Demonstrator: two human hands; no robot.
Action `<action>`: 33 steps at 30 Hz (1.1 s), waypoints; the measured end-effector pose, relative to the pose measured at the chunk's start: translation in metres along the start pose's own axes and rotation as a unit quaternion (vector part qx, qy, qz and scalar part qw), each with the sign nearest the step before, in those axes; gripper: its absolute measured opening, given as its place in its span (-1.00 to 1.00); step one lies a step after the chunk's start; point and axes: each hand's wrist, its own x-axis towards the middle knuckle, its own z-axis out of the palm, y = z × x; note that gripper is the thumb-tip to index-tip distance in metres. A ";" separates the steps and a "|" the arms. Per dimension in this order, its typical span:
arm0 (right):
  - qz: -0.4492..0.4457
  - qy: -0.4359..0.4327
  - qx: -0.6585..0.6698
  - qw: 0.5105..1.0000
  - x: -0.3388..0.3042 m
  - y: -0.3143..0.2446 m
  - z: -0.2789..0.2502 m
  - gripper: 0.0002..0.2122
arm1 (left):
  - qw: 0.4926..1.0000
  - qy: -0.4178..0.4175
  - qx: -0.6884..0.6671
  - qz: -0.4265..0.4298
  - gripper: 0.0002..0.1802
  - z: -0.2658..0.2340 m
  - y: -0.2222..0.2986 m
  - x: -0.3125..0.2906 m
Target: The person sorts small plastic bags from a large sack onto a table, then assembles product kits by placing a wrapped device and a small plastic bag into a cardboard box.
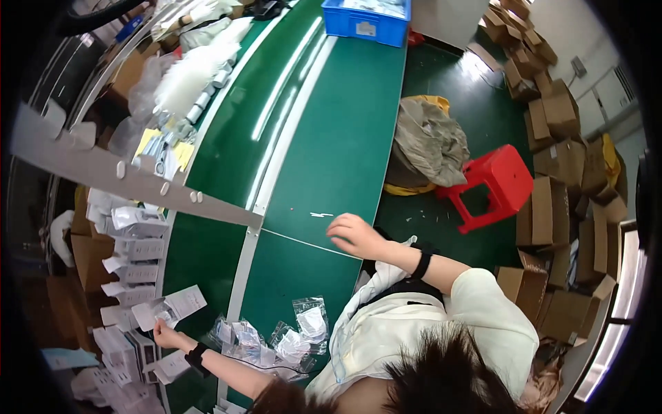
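My left hand (166,335) is closed at the near edge of a small white box (185,303) with an open flap, over the far-left side of the green bench. Something greyish shows at the box's open end, too small to name. My right hand (354,236) hovers over the green tabletop (331,152), fingers apart and holding nothing. A few thin white strips (321,214) lie just left of it. Between my arms, several clear plastic bags (312,324) with white papers and small parts lie in a heap near my body.
White boxes (141,250) with open flaps line the bench's left edge. A metal bar (131,176) crosses from the left. A blue bin (366,22) stands at the far end. On the floor at right are a red stool (500,181), a cloth-covered container (429,141) and stacked cartons (558,110).
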 end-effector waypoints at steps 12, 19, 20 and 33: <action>0.447 0.262 -0.025 0.855 -0.176 0.197 -0.165 -0.78 | 0.978 0.156 0.082 0.111 -0.92 -0.005 0.118 -0.129; 0.558 0.139 -0.282 0.768 -0.163 0.464 -0.280 -0.46 | 0.937 -0.198 -0.219 0.187 -0.88 0.101 0.331 -0.467; 0.573 0.147 -0.296 0.750 -0.164 0.500 -0.289 -0.42 | 0.892 -0.327 -0.236 0.203 -0.81 0.140 0.337 -0.511; 0.494 0.161 -0.154 0.840 -0.137 0.735 -0.381 -0.80 | 0.319 -0.911 0.117 0.236 -0.57 0.512 0.283 -0.967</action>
